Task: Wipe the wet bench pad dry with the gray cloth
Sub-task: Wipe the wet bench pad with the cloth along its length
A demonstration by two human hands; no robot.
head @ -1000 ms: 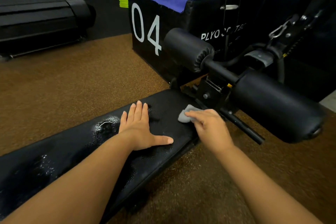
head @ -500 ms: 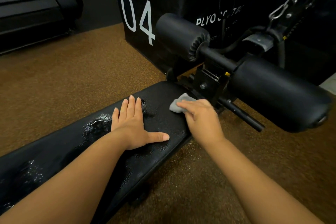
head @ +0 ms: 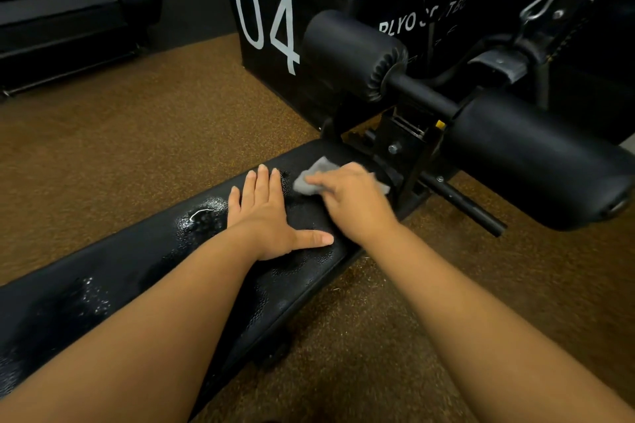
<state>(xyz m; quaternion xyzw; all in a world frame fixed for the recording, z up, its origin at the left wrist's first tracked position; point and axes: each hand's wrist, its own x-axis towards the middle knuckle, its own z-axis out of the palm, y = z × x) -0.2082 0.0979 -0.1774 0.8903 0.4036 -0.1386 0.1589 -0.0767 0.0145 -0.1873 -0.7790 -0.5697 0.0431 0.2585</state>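
The black bench pad (head: 113,271) runs from lower left to the centre, with water droplets (head: 201,220) glistening left of my left hand and more near the lower left. My left hand (head: 268,220) lies flat on the pad, fingers straight and thumb spread. My right hand (head: 350,199), blurred by motion, holds the small gray cloth (head: 311,178) against the pad's far end. The cloth sticks out on both sides of that hand, close to the fingertips of my left hand.
Two black foam rollers (head: 350,51) (head: 536,158) on a bar sit just beyond the pad's end, with a metal bracket (head: 405,141) between them. A black plyo box marked 04 (head: 268,17) stands behind. A treadmill (head: 68,17) is at upper left. The floor is brown carpet (head: 120,134).
My right hand has slid the cloth left along the pad's end, toward my left hand's fingertips. My left hand stays flat in place. The view has dipped slightly.
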